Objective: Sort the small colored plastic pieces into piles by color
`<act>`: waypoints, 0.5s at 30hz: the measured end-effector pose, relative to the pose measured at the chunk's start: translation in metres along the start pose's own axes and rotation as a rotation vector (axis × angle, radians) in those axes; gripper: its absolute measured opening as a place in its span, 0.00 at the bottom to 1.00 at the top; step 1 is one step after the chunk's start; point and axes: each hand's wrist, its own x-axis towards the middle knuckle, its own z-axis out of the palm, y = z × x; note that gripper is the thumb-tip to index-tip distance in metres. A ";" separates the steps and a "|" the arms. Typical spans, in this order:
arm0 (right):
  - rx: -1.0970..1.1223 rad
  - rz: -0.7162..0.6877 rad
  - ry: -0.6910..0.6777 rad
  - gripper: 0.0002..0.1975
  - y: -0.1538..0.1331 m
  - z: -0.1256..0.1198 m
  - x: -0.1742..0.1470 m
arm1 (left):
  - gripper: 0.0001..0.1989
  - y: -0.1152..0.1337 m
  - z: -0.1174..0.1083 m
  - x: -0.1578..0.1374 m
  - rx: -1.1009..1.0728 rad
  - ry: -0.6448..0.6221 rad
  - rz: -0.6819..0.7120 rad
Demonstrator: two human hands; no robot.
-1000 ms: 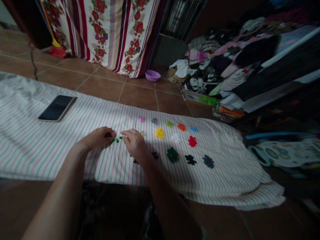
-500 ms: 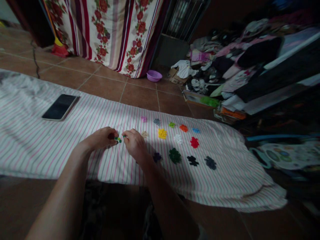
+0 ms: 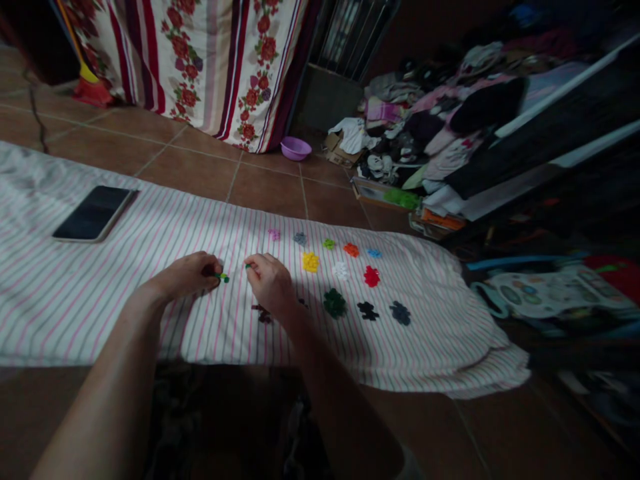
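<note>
Between the fingertips of my left hand is a small assembly of green and lime building bricks, its end poking out to the right. My right hand, fingers pinched, grips a small dark green brick a short way to the right of that assembly. Both hands are just above the striped cloth. Near my right hand lie piles of small pieces sorted by colour: yellow, dark green, white and dark brown. My right forearm partly covers another dark pile.
Farther right are red pieces, black pieces and dark grey pieces. Orange pieces sit in the back row. A phone rests at the left on the striped cloth. Beyond stands a purple basin.
My hands have moved apart, with the right-hand brick now farther from the assembly. The view has turned right, so the scene shifts left and the brown pile shows.
</note>
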 end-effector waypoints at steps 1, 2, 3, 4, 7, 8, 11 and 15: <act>0.001 0.000 0.018 0.10 0.003 -0.004 -0.001 | 0.08 0.000 0.000 0.000 0.003 -0.001 -0.002; 0.001 0.004 0.037 0.11 0.005 -0.008 -0.003 | 0.08 0.000 0.000 0.001 0.007 -0.004 -0.003; -0.002 0.012 0.053 0.11 0.008 -0.012 -0.005 | 0.07 -0.001 0.000 0.001 0.012 -0.006 -0.004; -0.007 0.020 0.067 0.11 0.012 -0.016 -0.007 | 0.07 -0.001 0.000 0.001 0.018 -0.010 -0.004; -0.011 0.028 0.082 0.10 0.023 -0.032 -0.015 | 0.07 -0.001 0.000 0.001 0.028 -0.016 -0.006; -0.010 0.027 0.086 0.10 0.028 -0.039 -0.017 | 0.08 -0.002 0.000 0.001 0.034 -0.010 -0.004; -0.022 0.048 0.106 0.10 0.045 -0.060 -0.027 | 0.09 -0.003 0.000 0.001 0.051 0.017 -0.012; -0.058 0.136 0.116 0.09 0.072 -0.086 -0.041 | 0.09 -0.003 0.000 0.002 0.054 0.008 -0.003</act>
